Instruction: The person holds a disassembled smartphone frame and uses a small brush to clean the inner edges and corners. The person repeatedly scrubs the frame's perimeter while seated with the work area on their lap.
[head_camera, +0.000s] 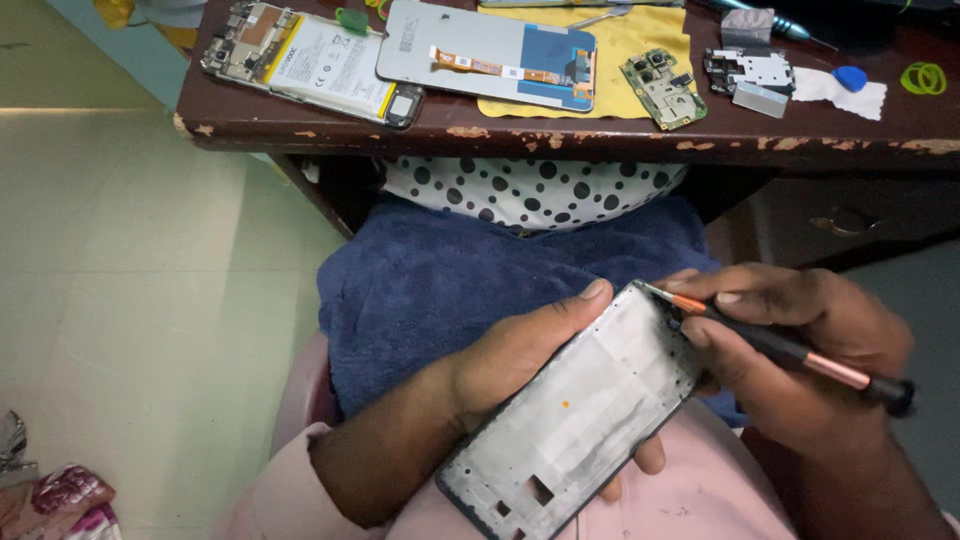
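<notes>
Left hand (520, 350) grips one phone frame (575, 410); right hand (800, 350) pinches one screwdriver (775, 345).

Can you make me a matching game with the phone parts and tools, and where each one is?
Things:
1. Grey phone frame
2. Black and orange screwdriver
3. Green circuit board
4. Blue plastic pick

Places:
A. on the white cloth
B. in the left hand
C. on the yellow cloth
D. in the right hand

Pairs: 1-B, 2-D, 3-C, 4-A
</notes>
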